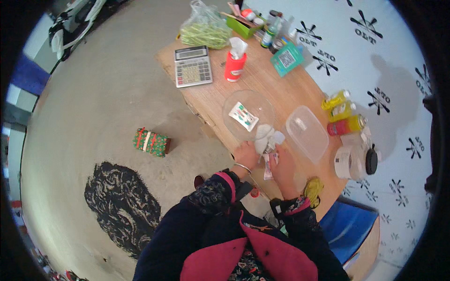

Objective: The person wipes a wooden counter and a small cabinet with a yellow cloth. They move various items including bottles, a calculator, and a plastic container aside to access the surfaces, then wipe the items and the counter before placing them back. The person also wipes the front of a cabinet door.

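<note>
My left hand [246,154], with a bracelet at its wrist, is at the table's near edge, its fingertips against a bunched white cloth or glove-like item [263,137]. Just right of it, my right hand [283,168] holds a small pink-and-white packet [269,167] between thumb and fingers. Beyond the hands lies a round transparent lid or plate [246,96] bearing a white packet with green print [244,116]. A clear plastic tub [309,131] stands to the right of the white item. What my left fingers grip is too small to make out.
On the wooden table [281,91] are a calculator [192,66], a red tissue holder [235,66], a bag of green vegetables [207,33], a green box [240,27], yellow bottles [335,100], a spray can [346,125] and a black-lidded jar [351,162]. A blue seat [348,228] stands at right.
</note>
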A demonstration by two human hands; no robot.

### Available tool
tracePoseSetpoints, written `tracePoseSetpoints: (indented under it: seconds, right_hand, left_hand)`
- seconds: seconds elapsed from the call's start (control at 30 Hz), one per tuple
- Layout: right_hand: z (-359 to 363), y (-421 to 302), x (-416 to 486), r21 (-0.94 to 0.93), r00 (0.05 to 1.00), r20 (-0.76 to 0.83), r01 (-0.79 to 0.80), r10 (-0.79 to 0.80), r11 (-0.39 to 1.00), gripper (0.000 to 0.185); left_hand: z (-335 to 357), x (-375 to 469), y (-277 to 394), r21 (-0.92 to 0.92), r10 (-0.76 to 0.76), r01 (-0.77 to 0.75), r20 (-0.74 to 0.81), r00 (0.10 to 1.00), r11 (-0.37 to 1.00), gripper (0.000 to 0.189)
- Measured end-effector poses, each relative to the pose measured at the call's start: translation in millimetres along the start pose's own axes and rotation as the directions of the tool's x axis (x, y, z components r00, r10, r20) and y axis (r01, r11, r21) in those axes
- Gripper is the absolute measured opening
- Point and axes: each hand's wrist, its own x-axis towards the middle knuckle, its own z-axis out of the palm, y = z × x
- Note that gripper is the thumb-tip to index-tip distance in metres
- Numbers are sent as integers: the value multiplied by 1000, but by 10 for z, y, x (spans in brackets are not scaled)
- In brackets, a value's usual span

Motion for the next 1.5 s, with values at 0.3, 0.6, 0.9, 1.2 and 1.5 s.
tracePoseSetpoints:
  seconds: [0.3, 0.6, 0.9, 1.2, 1.5]
  right_hand:
    - [238, 382, -584, 30, 971, 138, -203, 197, 979, 63]
    - [15, 416, -542, 652, 975, 16, -177, 220, 737, 63]
    - [94, -345, 948, -10, 972, -45, 231, -231, 973, 50]
    - [251, -12, 676, 137, 930, -202, 338, -307, 931, 40]
    - [55, 648, -66, -473, 909, 49, 386, -414, 792, 42]
  left_hand:
    - [-104, -2, -24, -161, 9, 1, 64, 998, 987, 61]
    - [-156, -259, -510, -832, 229, 165, 327, 917, 529, 56]
    - [-834, -1038, -841, -912, 203, 286, 351, 914, 293, 53]
    - [-1104, -526, -622, -953, -95, 103, 78, 992, 286, 54]
    - [-789, 365, -324, -845, -113, 83, 27, 993, 529, 66]
